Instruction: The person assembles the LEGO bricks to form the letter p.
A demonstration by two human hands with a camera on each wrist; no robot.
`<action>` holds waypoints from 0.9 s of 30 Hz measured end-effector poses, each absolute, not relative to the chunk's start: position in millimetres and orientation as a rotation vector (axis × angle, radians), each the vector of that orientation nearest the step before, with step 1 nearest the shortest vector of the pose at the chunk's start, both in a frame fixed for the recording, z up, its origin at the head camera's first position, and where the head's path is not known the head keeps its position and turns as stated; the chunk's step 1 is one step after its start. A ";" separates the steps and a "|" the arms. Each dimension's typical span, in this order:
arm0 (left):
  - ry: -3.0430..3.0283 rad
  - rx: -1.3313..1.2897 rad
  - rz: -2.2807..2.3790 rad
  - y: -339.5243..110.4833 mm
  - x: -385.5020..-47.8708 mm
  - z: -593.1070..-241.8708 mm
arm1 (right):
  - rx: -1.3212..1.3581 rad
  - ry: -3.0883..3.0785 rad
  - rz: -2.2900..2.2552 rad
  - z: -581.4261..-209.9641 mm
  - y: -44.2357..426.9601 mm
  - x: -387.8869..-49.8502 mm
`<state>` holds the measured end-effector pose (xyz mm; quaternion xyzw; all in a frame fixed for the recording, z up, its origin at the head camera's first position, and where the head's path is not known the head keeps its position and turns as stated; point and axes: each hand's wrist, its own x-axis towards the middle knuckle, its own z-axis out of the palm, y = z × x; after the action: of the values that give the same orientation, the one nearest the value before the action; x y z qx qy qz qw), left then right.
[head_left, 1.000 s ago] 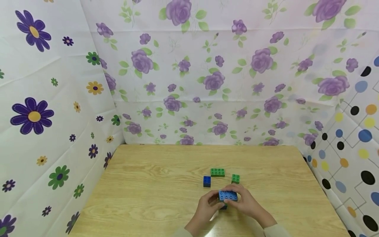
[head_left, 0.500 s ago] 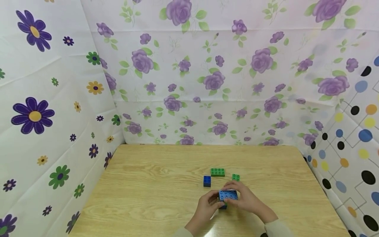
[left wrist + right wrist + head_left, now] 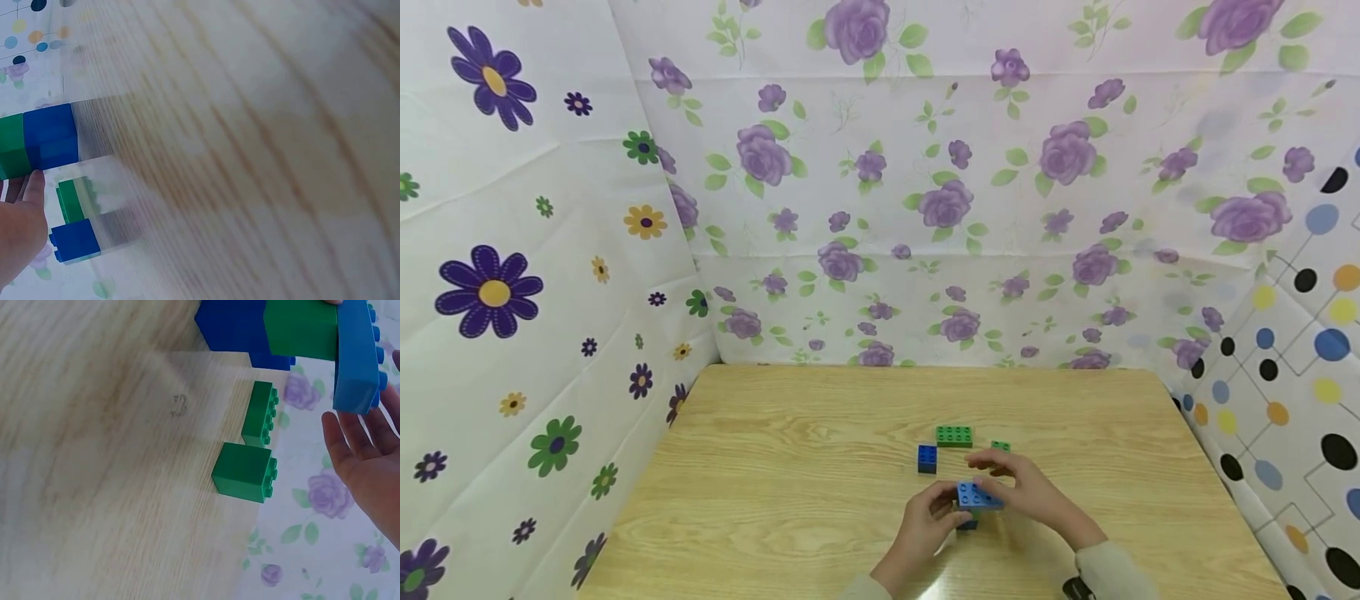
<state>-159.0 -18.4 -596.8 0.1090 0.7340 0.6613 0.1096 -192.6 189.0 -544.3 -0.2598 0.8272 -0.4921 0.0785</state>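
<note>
Near the table's front, a small stack of toy building bricks stands upright: a dark blue brick (image 3: 53,137) at the bottom, a green brick (image 3: 300,330) above it, a light blue brick (image 3: 976,495) with several studs on top. My left hand (image 3: 922,523) grips the stack from the left with thumb and fingers. Over its right side, my right hand (image 3: 1030,493) has its fingers spread and apart from the bricks. The thumb passes above the light blue brick; whether it touches cannot be told. In the right wrist view the fingers (image 3: 353,440) lie loosely extended.
Behind the stack on the wooden table (image 3: 775,467) lie a loose dark blue brick (image 3: 927,458), a long green brick (image 3: 954,436) and a smaller green brick (image 3: 1000,446), partly hidden by the right hand. Patterned cloths (image 3: 865,200) enclose the back and sides.
My right hand has loosened from the light blue brick and shifted up and right, its fingers parting. My left hand keeps its grip on the stack. The view has turned slightly left.
</note>
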 end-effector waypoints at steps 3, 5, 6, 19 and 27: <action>2.161 0.314 1.955 -17.7 -159.4 -596.5 | -0.757 2.459 -1.497 -544.6 191.7 -200.9; 2.167 0.308 1.954 -17.3 -159.8 -596.8 | -0.744 2.437 -1.522 -546.0 194.1 -207.0; 2.168 0.305 1.953 -17.1 -160.0 -596.9 | -0.746 2.426 -1.532 -546.8 194.9 -210.3; 2.161 0.309 1.974 -16.8 -161.2 -597.7 | -0.702 2.290 -1.552 -558.2 191.7 -240.7; 2.147 0.280 1.972 -16.6 -160.7 -599.0 | -0.709 2.213 -1.483 -569.7 179.1 -254.5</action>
<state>-160.7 -16.6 -599.0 0.0951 0.7289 0.6695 0.1064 -254.5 179.1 -569.7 -0.2523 0.7880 -0.5279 0.1915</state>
